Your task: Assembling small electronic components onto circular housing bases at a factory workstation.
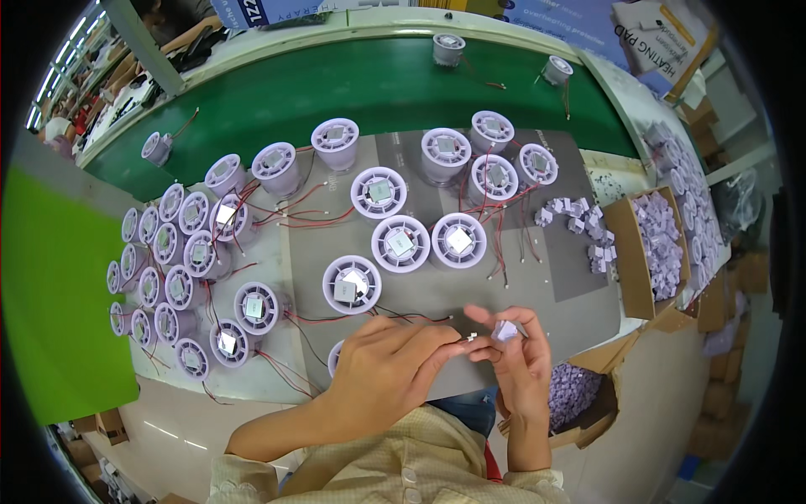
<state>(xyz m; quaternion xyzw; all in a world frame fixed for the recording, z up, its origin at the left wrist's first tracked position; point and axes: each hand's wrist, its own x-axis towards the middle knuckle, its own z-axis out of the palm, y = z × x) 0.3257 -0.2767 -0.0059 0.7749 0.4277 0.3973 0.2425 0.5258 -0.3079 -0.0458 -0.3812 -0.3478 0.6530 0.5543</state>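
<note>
My left hand (382, 361) is closed in a pinch, with a small white wire connector (472, 337) showing at its fingertips. Just beside it, my right hand (525, 361) grips a small lilac plastic piece (505, 330) between thumb and fingers. The connector and the piece are close together; I cannot tell whether they touch. Beyond my left hand stands a round lilac housing (353, 285) with a square silver-grey part on its face. Another housing (334, 359) is partly hidden behind the left hand. Red and black wires (420, 317) run near the left fingers.
Many similar lilac housings (180, 287) with trailing wires crowd the left of the grey mat (478, 294). Loose lilac pieces (579, 215) lie at the right, beside a cardboard box (625, 252) full of them. Several housings sit on the green conveyor belt (386, 76) behind.
</note>
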